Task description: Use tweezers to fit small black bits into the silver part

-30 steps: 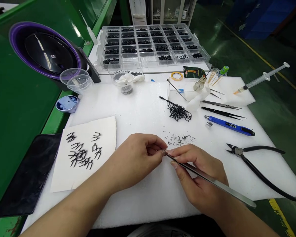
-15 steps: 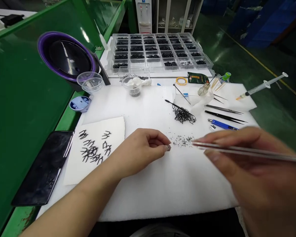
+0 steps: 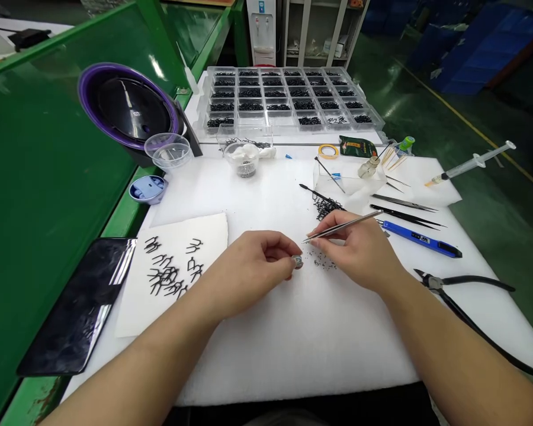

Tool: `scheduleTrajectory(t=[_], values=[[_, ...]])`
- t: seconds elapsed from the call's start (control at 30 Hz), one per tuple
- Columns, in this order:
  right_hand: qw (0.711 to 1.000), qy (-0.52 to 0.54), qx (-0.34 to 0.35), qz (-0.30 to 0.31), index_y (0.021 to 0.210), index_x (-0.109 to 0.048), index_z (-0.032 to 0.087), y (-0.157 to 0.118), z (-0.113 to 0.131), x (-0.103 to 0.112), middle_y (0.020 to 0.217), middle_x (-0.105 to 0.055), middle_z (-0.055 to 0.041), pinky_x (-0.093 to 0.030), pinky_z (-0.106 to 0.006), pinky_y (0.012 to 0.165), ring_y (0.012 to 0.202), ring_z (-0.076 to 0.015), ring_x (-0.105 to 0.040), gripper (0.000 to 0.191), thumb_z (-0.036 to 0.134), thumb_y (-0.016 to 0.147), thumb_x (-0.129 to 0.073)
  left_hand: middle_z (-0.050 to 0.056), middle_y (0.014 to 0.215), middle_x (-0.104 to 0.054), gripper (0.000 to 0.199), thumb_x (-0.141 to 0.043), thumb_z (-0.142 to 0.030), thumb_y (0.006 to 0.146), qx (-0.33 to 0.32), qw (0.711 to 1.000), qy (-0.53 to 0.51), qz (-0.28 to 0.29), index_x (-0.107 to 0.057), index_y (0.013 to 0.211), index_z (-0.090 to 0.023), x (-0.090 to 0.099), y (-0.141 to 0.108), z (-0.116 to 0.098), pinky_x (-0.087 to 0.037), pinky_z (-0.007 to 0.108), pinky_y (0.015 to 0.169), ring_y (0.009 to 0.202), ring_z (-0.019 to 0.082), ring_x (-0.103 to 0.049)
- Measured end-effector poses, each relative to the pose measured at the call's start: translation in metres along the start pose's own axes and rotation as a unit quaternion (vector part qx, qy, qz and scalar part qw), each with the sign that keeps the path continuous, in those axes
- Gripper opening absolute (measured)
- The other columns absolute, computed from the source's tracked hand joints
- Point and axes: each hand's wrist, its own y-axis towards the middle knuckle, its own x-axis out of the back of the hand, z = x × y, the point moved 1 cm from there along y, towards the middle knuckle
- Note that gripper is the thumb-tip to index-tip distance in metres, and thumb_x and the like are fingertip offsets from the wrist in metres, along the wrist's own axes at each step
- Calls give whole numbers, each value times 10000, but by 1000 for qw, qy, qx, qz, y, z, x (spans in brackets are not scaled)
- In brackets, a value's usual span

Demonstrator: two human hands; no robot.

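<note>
My left hand (image 3: 260, 269) pinches a small round grey metal part (image 3: 297, 261) between thumb and fingertips, just above the white foam mat (image 3: 266, 343). Closed round a pair of tweezers (image 3: 342, 226), my right hand (image 3: 355, 248) holds their tips close above and to the right of that part. Tiny dark bits (image 3: 323, 261) lie scattered on the mat below the tweezers. Partly hidden behind the right hand is a pile of black bent wire pieces (image 3: 326, 207). More black forked pieces (image 3: 166, 275) rest on a white sheet (image 3: 133, 313) to the left.
Cutting pliers (image 3: 435, 283), a blue pen-like tool (image 3: 420, 238) and more tweezers (image 3: 404, 203) lie at right, below a syringe (image 3: 475, 163). A divided clear tray (image 3: 253, 118) of black pieces stands at the back. A black tablet-like slab (image 3: 71, 313) borders the left side.
My right hand has moved left and away from me, bringing the tweezers to the metal part. The pliers have come into sight. My left hand keeps its pinch.
</note>
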Motion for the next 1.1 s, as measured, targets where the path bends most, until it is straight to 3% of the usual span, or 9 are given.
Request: scheduleTrajectory(t=[0.5, 0.93, 1.1], values=[[1000, -17, 2, 17, 808, -672, 258, 1, 1, 1, 804, -736, 62, -535, -265, 677, 767, -143, -713, 44, 228, 797, -703, -25, 819, -710, 218, -538, -248, 807, 2, 1000, 20, 7, -695, 954, -281, -1, -3, -5, -500, 325, 749, 821, 200, -675], [1000, -15, 7, 20, 811, -667, 232, 3, 1, 1, 802, -734, 24, -535, -301, 686, 756, -171, -706, 32, 212, 805, -691, -16, 878, -725, 193, -578, -268, 812, -6, 1000, 10, 2, -685, 972, -269, -2, -4, -3, -492, 312, 729, 836, 197, -670], [1000, 26, -5, -5, 805, -678, 232, -1, 5, 5, 804, -747, 18, -540, -284, 661, 754, -172, -713, 37, 221, 807, -714, -12, 828, -716, 207, -675, -372, 778, 1, 999, 32, -38, -685, 950, -256, -4, -2, -3, -475, 287, 641, 754, 178, -654]])
